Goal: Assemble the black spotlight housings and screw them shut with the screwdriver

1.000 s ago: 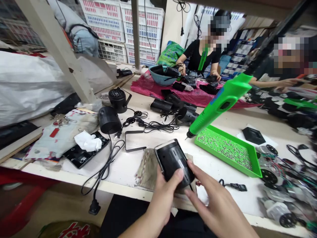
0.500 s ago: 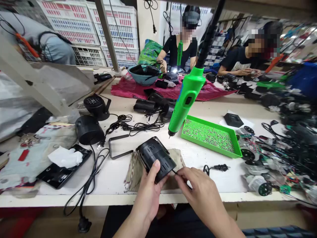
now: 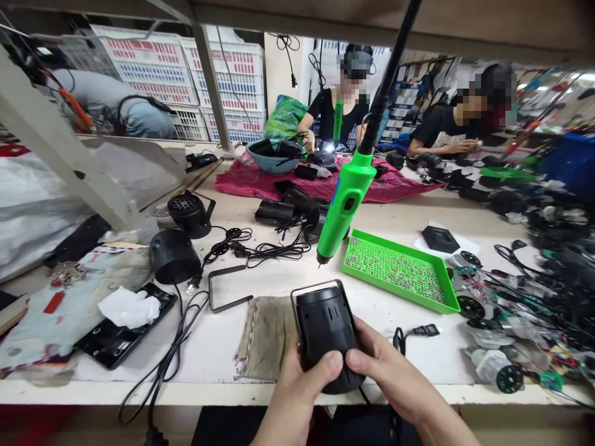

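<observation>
Clasping a black housing (image 3: pixel 328 325) by its near end, left grip (image 3: pixel 297 393), right grip (image 3: pixel 391 368) on opposite sides.

One hand-held black housing (image 3: pixel 328 331) and two further housings (image 3: pixel 174 255) (image 3: pixel 190 217) at left are counted. One loose U-shaped bracket (image 3: pixel 232 304), one screw tray (image 3: pixel 400 288) and one blue basket (image 3: pixel 273 163) are seen. Two green screwdrivers (image 3: pixel 344 207) (image 3: pixel 338 121) are noted. Screws (image 3: pixel 395 265) cannot be counted.
</observation>
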